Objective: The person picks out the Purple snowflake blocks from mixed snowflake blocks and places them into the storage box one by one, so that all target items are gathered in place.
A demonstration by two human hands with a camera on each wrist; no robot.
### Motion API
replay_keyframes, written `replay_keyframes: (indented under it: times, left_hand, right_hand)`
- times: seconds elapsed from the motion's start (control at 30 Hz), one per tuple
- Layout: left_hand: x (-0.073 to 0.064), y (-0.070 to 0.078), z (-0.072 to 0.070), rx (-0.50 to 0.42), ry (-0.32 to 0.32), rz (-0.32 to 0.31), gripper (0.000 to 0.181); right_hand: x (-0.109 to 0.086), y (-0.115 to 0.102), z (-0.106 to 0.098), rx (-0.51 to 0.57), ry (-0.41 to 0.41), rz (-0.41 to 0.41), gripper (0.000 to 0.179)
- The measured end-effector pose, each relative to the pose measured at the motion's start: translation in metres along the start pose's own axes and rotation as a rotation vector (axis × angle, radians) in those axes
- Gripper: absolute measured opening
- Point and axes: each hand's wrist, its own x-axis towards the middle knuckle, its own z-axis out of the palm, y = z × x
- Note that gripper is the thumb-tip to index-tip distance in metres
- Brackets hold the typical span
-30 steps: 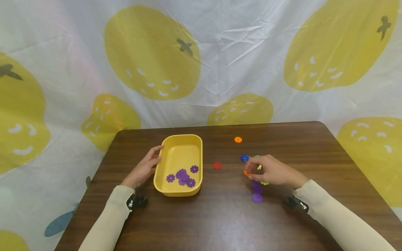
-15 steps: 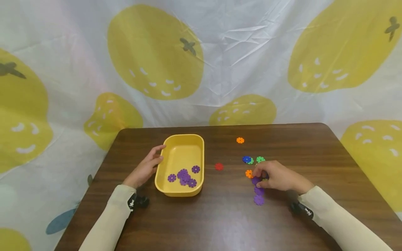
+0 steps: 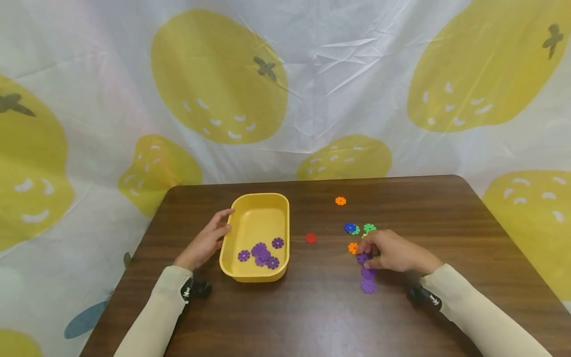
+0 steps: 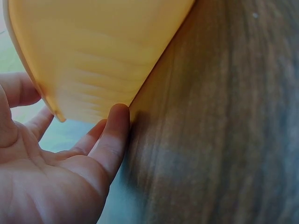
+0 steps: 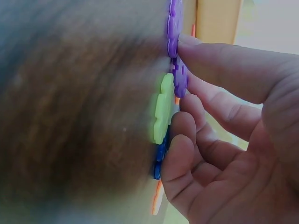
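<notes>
My right hand (image 3: 392,252) is low over the table's right half. Its thumb and forefinger pinch a purple snowflake disc (image 3: 363,258) lying flat by the table top. In the right wrist view the thumb tip lies at the edge of a purple disc (image 5: 174,28), with a second purple disc (image 5: 179,79) beside the fingertips and a lime-green disc (image 5: 162,109) below. Two more purple discs show nearer the front. On the left, my left hand (image 3: 202,243) rests its fairly straight fingers on the side of a yellow tub (image 3: 254,198) that holds several purple discs (image 3: 262,255).
Around the right hand lie an orange disc (image 3: 353,248), a blue disc (image 3: 350,227) overlapping a green one, and another green disc (image 3: 369,228). A red disc (image 3: 311,238) sits between tub and hand. One orange disc (image 3: 341,201) lies farther back. A patterned cloth (image 3: 308,89) hangs behind the table.
My right hand has come down and slightly toward the front, from above the orange disc to the purple ones. The blue and green discs have come into sight. The left hand stays on the tub.
</notes>
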Motion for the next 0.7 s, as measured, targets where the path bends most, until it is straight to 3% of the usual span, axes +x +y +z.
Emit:
replay_keyframes:
  times: [0.33, 0.7]
  left_hand:
    - [0.001, -0.004, 0.0, 0.007, -0.002, -0.004, 0.053]
    - [0.0, -0.001, 0.0, 0.003, -0.009, 0.01, 0.053]
  right_hand:
    - [0.0, 0.004, 0.003, 0.069, -0.03, -0.026, 0.026]
    - [0.022, -0.008, -0.012, 0.097, 0.079, -0.094, 0.014]
